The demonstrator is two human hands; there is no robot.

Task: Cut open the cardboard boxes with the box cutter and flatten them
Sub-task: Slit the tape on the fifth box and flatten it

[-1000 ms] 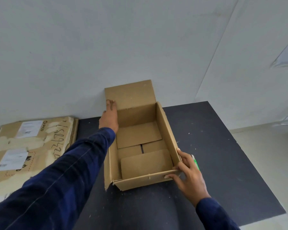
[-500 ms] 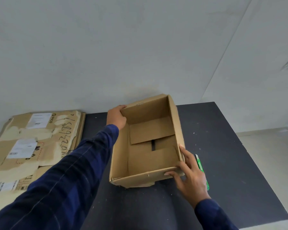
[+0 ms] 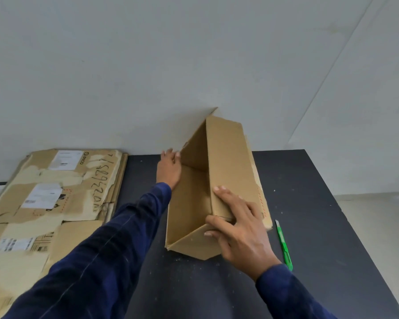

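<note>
Box has gone from sitting square and open-side-up half a second ago to sheared over: the cardboard box (image 3: 228, 162) now leans as a skewed parallelogram, right panel tipped toward the left and facing up, inside visible through the left opening, bottom flaps no longer seen. It sits mid-table on the black table (image 3: 327, 222), its far corner against the grey wall (image 3: 148, 65). Left hand (image 3: 169, 169) has slid from hooking the far-left corner to lying alongside the box's far-left edge, fingers fairly straight and pointing at the wall, touching the cardboard; no curl round it visible. Right hand (image 3: 240, 229) has moved up from the near-right rim onto the tipped right panel, fingers spread flat and pressing on it, thumb side down on the near end panel at the corner; not gripping, just pushing. Both arms in dark blue sleeves. Green box cutter (image 3: 285, 247) lies on the table just right of the box and the right hand, untouched, now fully in view. Stack of flattened cardboard (image 3: 55, 192) with white labels and handwritten numbers lies at the left of the table, apart from the box. Small pale scraps speckle the tabletop.
</note>
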